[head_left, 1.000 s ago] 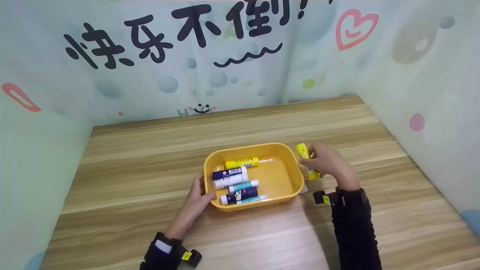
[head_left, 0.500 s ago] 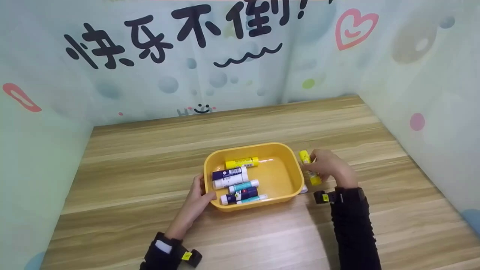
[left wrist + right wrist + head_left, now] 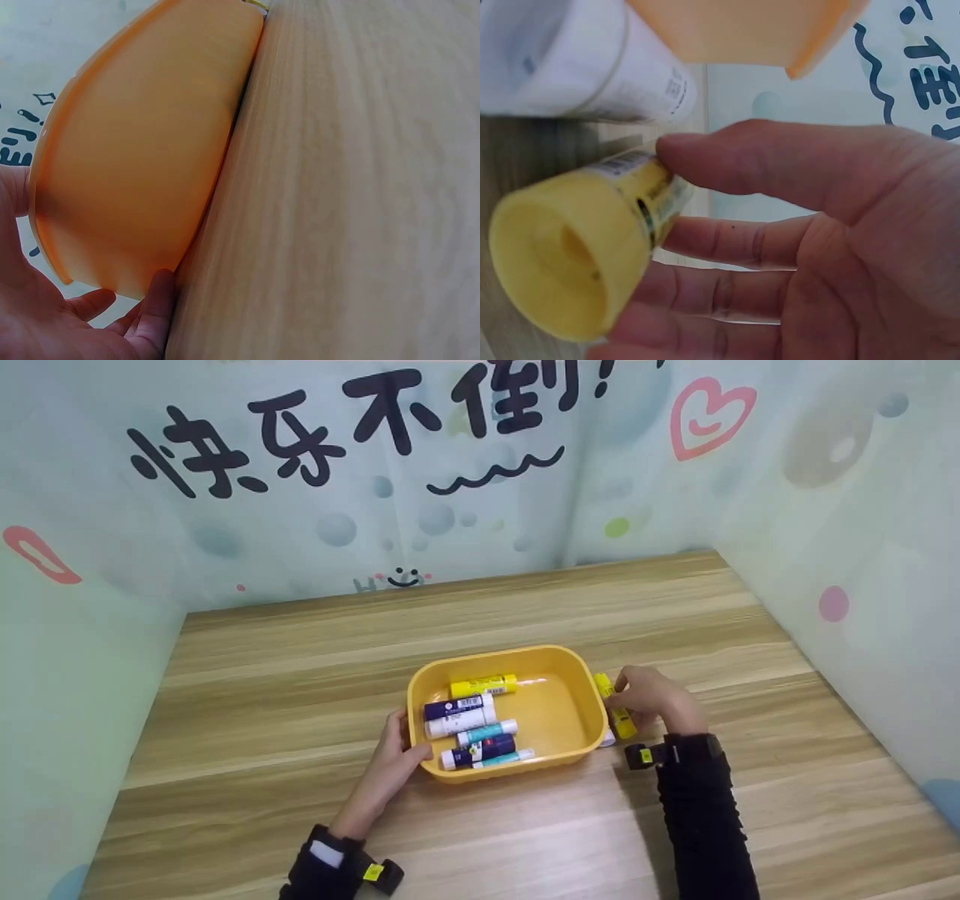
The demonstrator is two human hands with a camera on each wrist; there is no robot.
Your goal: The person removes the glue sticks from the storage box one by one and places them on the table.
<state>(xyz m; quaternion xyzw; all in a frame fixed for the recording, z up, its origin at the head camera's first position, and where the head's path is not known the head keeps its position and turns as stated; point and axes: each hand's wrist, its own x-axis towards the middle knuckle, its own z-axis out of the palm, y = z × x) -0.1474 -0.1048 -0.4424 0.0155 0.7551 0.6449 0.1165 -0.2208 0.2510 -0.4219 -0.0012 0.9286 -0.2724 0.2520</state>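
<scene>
A yellow plastic basket (image 3: 559,660) stands on the wooden table. My left hand (image 3: 390,754) grips its left end, thumb over the rim and fingers against the outer wall; the left wrist view shows those fingers low, close to the tabletop. Just off the basket's right end, my right hand (image 3: 654,696) pinches a yellow glue stick (image 3: 621,720) between thumb and fingers. Seen from the right wrist, this glue stick (image 3: 577,251) lies slanted, one round end towards the camera. Beside it is a white glue stick (image 3: 577,60), mostly hidden by the basket in the head view.
Inside the basket, towards its left, lie several glue sticks: a yellow one (image 3: 484,685), a purple and white one (image 3: 454,706), a white one (image 3: 459,723), a dark blue one (image 3: 487,750) and teal ones (image 3: 487,732). Printed curtains (image 3: 480,525) border the table at the back and sides.
My right hand has brought the yellow glue stick down and nearer to the table, alongside the basket's right end. The left hand and the basket have stayed in place.
</scene>
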